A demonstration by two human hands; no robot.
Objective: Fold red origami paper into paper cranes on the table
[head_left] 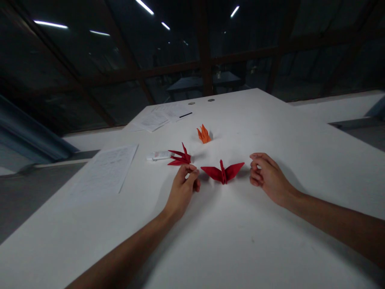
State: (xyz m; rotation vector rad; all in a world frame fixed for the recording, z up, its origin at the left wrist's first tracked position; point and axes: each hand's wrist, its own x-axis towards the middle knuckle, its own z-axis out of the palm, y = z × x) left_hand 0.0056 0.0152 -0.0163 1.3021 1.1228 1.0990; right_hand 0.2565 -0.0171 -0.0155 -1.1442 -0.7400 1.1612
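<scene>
Fingers loosely curled, half-open | left hand, right hand flanking red paper crane | forearms angled inward

White tabletop: printed white paper sheets at far left, thin black stick by their right edge; single printed paper page nearer. Two round grey discs near far edge. Dark-framed windows behind.

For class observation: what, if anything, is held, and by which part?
Nothing is held; left hand and right hand flank the front red crane, apart from it.
</scene>
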